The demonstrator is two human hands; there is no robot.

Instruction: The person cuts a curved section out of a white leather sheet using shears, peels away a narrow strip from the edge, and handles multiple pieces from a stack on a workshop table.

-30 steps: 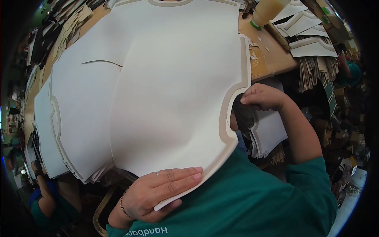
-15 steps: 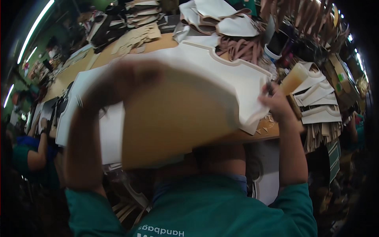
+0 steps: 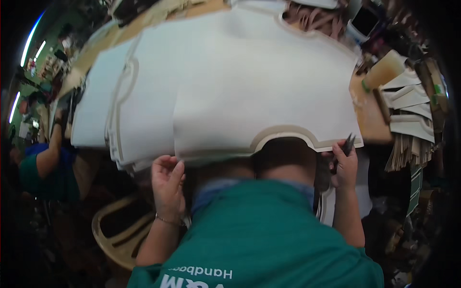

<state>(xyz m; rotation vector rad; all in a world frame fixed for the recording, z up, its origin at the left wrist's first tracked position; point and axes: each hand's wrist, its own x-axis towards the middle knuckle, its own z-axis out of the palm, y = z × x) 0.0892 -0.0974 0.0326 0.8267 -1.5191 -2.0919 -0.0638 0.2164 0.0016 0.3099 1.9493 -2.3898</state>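
A large white panel [image 3: 269, 86] with beige strips along its curved cut-outs lies white side up across the table, its near edge above my lap. My left hand [image 3: 167, 187] is at the panel's near left corner, thumb and fingers closed on the edge. In my right hand [image 3: 345, 170] is a small dark pair of thread snips [image 3: 349, 143], blades pointing up and away. That hand's thumb is by the panel's near right corner; whether it also grips the panel I cannot tell. More white panels [image 3: 144, 110] lie partly beneath, to the left.
At the right stand a tan, cloudy container [image 3: 385, 71] and a pile of white cut pieces [image 3: 410, 103]. Brown strips [image 3: 319, 21] lie at the back. A co-worker's arm [image 3: 50, 153] is at far left. A chair [image 3: 122, 230] stands beside me, lower left.
The panel, earlier lifted with its tan side showing, now lies down with its white side up. My left hand has dropped to the near edge; my right hand, with the snips, has come nearer.
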